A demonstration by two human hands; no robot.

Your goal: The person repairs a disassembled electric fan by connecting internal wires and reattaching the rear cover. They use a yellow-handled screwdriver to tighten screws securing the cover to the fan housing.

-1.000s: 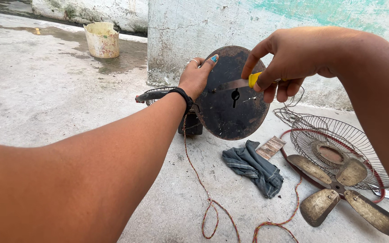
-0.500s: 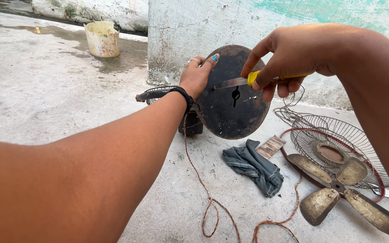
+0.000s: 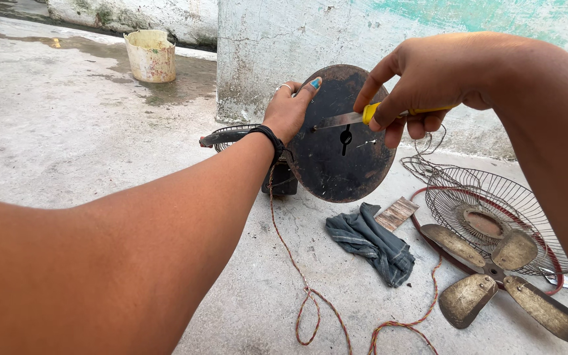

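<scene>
Nearest us, a twisted red cord [image 3: 307, 296] loops over the concrete floor [image 3: 100, 151]; a grey rag [image 3: 371, 242] and three-bladed fan blade [image 3: 501, 276] lie to the right, on a wire guard [image 3: 494, 197].

Our left hand [image 3: 290, 112] is closed on the left rim of a dark round disc [image 3: 343, 164], held upright above the floor, fingertip over its face. Our right hand [image 3: 422, 82] is clamped on the yellow handle of a knife [image 3: 340, 120], its blade flat against the disc, tip towards the left fingers.

Risk, as we judge it: the blade skates on the metal and runs into the left fingers. A one-sided hold may let the disc twist or drop. The cord could snag a foot.

Farther off, a pale bucket [image 3: 150, 56] stands by the wall [image 3: 277, 39].
</scene>
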